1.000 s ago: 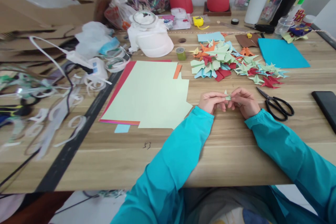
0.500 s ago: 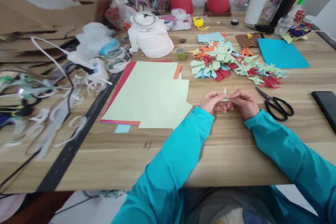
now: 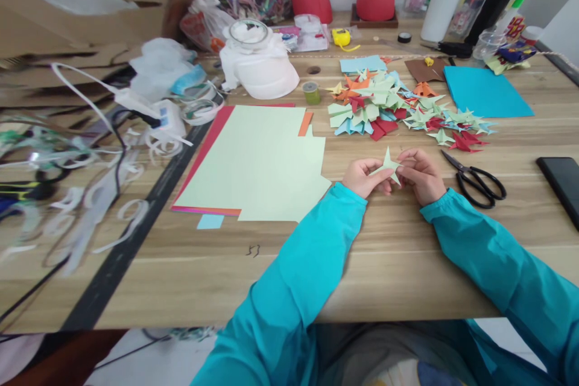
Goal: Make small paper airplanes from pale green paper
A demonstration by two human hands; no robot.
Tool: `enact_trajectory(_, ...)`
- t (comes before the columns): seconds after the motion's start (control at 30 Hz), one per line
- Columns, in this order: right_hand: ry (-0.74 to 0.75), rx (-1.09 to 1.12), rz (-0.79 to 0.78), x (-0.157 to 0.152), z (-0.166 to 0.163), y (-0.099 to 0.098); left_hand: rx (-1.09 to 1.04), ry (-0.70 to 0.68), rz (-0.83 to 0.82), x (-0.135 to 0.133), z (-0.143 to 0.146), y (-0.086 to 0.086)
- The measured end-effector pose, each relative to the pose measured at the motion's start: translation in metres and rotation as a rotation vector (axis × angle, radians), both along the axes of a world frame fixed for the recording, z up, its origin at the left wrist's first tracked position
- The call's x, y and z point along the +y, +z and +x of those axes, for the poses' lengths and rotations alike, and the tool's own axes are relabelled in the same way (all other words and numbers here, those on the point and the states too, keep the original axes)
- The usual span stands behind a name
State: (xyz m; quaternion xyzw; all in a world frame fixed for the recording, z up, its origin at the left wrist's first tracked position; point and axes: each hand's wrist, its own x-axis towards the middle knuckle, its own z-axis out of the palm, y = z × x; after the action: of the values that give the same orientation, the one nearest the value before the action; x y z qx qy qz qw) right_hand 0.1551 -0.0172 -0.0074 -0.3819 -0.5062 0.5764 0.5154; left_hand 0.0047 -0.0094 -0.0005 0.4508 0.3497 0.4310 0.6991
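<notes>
Between my two hands is a pale green folded paper star [image 3: 388, 163], its points spread and one of them standing up. My left hand [image 3: 365, 177] pinches its left side between thumb and fingers. On the other side, my right hand [image 3: 420, 174] grips the right point with thumb and fingertips. Behind my hands lies a pile of folded paper pieces [image 3: 380, 99] in green, red, orange and blue. To the right of my right hand rest black-handled scissors [image 3: 479, 182], blades pointing away from me.
Pale green paper sheets [image 3: 262, 163] lie over red ones to the left. A blue sheet [image 3: 488, 91] is at the back right, and a black phone [image 3: 561, 190] at the right edge. Cords and white strips [image 3: 122, 217] clutter the left side. A white container [image 3: 260, 66] stands behind.
The folded paper has turned and opened out in my fingers, so its star shape now faces me. My right fingers have lifted slightly. Both hands stay in nearly the same place.
</notes>
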Motion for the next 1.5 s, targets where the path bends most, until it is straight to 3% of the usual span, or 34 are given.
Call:
enact_trajectory(0.4, 0.008, -0.073, -0.01, -0.006, -0.006, 0.01, -0.023, 0.115, 0.105, 0.002, 0.002, -0.003)
enact_trajectory(1.5, 0.072, -0.137, -0.031, -0.005, -0.003, 0.012, 0.003, -0.017, 0.073, 0.002, -0.003, -0.002)
